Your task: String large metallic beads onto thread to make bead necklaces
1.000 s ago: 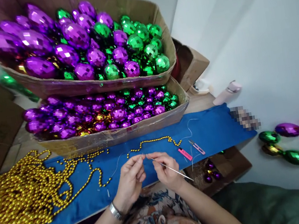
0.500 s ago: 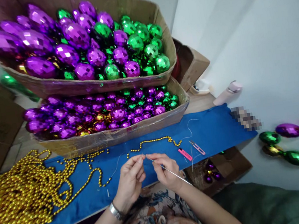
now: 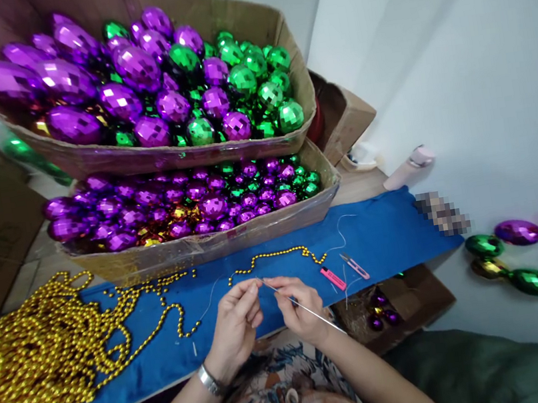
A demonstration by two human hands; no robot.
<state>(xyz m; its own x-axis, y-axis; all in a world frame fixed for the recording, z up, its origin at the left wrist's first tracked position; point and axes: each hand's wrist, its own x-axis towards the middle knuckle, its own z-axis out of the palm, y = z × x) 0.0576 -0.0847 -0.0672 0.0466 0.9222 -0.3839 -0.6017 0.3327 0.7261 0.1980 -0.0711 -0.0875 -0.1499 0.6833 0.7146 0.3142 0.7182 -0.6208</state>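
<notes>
My right hand point(image 3: 299, 306) is closed around a long thin metal needle point(image 3: 319, 316), which slants down along my right wrist. Its upper end meets the fingertips of my left hand point(image 3: 238, 317), which are pinched together on what looks like a fine thread; the exact spot is too small to see clearly. A pale thread point(image 3: 209, 299) curves up from the end of a gold bead strand point(image 3: 181, 319) left of my hands. Just beyond my fingertips, another short gold bead strand point(image 3: 276, 252) lies on the blue cloth point(image 3: 378, 225).
Thread snips point(image 3: 355, 266) and a pink lighter point(image 3: 334, 278) lie to the right. Gold bead strands point(image 3: 29, 358) are heaped at left. Two cardboard boxes of purple and green faceted baubles stand behind, the nearer box point(image 3: 214, 242) bordering the cloth. A pink bottle point(image 3: 408, 168) stands farther right.
Almost nothing has moved; both hands keep the same pinch at the needle's end. The view has shifted very slightly.
</notes>
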